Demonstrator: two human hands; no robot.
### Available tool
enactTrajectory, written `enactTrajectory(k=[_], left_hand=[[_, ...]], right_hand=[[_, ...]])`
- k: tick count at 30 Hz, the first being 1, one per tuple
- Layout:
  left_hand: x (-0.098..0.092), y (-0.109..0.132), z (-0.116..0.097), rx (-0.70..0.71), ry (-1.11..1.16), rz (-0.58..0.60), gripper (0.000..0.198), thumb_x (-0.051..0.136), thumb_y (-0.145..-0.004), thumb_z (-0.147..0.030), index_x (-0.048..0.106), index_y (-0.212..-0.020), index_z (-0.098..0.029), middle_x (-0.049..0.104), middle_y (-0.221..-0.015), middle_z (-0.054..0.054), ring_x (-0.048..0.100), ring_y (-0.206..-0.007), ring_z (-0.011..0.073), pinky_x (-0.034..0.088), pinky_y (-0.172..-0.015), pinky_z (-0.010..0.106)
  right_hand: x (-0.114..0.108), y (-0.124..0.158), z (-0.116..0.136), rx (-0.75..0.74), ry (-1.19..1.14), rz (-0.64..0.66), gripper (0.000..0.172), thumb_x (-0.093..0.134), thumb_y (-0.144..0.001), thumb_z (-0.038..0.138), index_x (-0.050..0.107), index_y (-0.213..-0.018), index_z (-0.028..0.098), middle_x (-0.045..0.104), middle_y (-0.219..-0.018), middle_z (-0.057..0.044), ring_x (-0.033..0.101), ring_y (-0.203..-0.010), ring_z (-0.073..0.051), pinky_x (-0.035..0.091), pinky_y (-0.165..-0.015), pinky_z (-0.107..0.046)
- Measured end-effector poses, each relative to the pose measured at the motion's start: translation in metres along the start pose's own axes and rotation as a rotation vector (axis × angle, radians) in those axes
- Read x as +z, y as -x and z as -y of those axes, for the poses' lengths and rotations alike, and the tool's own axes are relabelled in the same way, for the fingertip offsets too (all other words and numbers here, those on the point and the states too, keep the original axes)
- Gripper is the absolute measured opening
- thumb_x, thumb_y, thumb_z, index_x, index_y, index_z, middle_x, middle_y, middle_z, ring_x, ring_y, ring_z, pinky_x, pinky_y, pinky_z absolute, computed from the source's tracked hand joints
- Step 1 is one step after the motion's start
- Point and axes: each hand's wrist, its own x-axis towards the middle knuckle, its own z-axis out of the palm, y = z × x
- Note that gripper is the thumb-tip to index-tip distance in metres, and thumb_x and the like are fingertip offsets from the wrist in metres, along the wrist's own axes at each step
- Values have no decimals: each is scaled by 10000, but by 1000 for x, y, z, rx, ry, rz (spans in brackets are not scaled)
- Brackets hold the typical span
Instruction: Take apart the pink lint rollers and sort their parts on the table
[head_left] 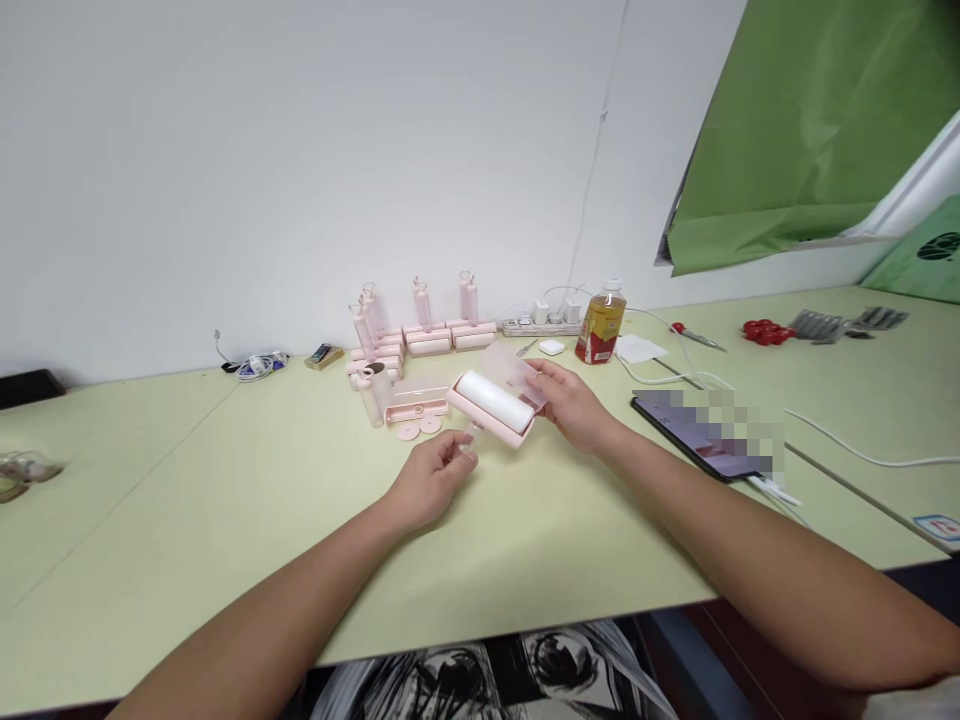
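Note:
A pink lint roller [495, 402] with a white sticky roll is held above the table, tilted down to the right. My left hand [435, 475] is closed round its short handle. In my right hand [568, 405] is a translucent pink cover [511, 368], pinched just behind the roller's right end. Whether the cover touches the roller I cannot tell. Behind my left hand lie an empty pink roller frame [417, 411], two round pink discs [419, 428], a loose handle [372, 398] and a cardboard-cored roll [381, 378].
Several pink lint rollers [427, 340] stand along the wall, handles up. Right of them are a power strip [541, 327], a bottle [602, 322] of amber liquid and a white paper [639, 348]. A phone [697, 436] with cables lies near my right forearm. A screwdriver [697, 337] lies farther back.

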Motion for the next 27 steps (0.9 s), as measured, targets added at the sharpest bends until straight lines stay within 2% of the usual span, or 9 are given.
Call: enactTrajectory(k=[5,9,13,23,27], left_hand=[[0,1,-2,-17,-14,22,262,534,-860,-421,605,-954,-186,410,-621,-54,427,-541,115,331,-524,245],[0,2,-5,-20,-34,12,268,543,-850,-424,607,-950,-184,433,-624,-52,424,-543,118,319,-535,250],[-1,2,-4,0,-64,15,277,541,-852,-427,607,-957,-179,423,-634,-54,409,-561,116,308,-554,252],[-1,2,-4,-5,-64,12,289,546,-853,-433,615,-957,-172,422,-621,-55,399,-562,116,303,-558,252],[-1,1,-4,-2,-46,-4,283,544,-855,-432,618,-947,-175,456,-629,-45,419,-552,117,312,-552,251]], right_hand=[[6,5,-6,-56,88,54,402,651,-773,445,625,-1093,204,663,-958,-35,582,-745,-152,473,-625,-263],[4,6,-5,-174,205,76,415,641,-791,426,610,-1133,194,659,-1077,-62,596,-875,-185,478,-730,-297],[2,7,-3,-201,298,107,389,626,-805,399,599,-1133,192,650,-1077,-61,590,-943,-202,471,-805,-318],[1,9,1,-99,326,225,397,552,-861,451,550,-1186,222,614,-1116,-53,579,-841,-174,482,-626,-262],[1,10,2,-124,311,173,393,542,-862,453,572,-1176,217,627,-1091,-61,582,-848,-183,484,-649,-279]])
